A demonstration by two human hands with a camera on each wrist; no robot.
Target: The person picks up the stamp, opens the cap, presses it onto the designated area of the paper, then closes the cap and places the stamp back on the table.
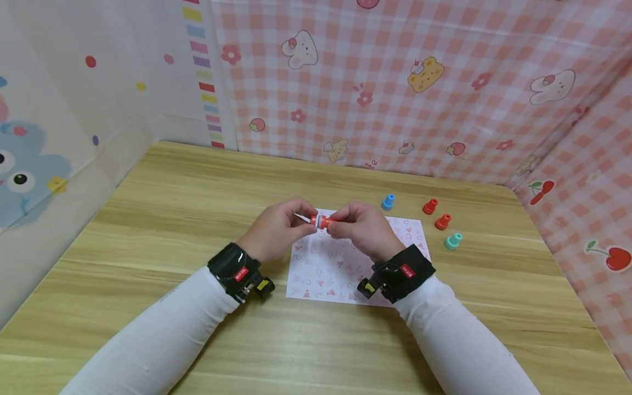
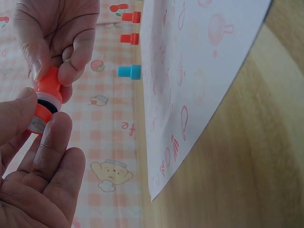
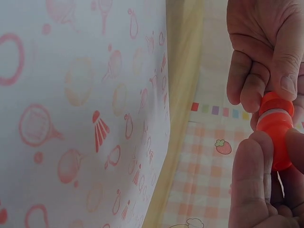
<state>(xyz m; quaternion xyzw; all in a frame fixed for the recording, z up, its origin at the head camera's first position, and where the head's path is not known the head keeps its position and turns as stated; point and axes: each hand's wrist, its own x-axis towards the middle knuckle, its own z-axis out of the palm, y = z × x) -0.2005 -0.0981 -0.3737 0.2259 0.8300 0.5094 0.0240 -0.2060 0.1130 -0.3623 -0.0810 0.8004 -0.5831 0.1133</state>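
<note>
Above the far edge of a printed sheet of paper (image 1: 331, 274), both hands hold one red stamp (image 1: 323, 221). My left hand (image 1: 276, 227) pinches the cap end between thumb and fingers. The right hand (image 1: 366, 229) grips the narrower handle end. In the left wrist view, a white ring and a dark band show on the stamp (image 2: 49, 84) between the hands, with a small pale label (image 2: 37, 125) on the cap's end. In the right wrist view, a pale ring separates the red cap (image 3: 277, 101) from the red body (image 3: 280, 140).
Right of the paper stand a blue stamp (image 1: 388, 202), two red stamps (image 1: 430, 206) and a teal stamp (image 1: 453, 241). Red and faint orange prints of rackets and shuttlecocks cover the sheet. Patterned cloths (image 1: 365, 99) hang behind and beside the wooden table (image 1: 197, 197).
</note>
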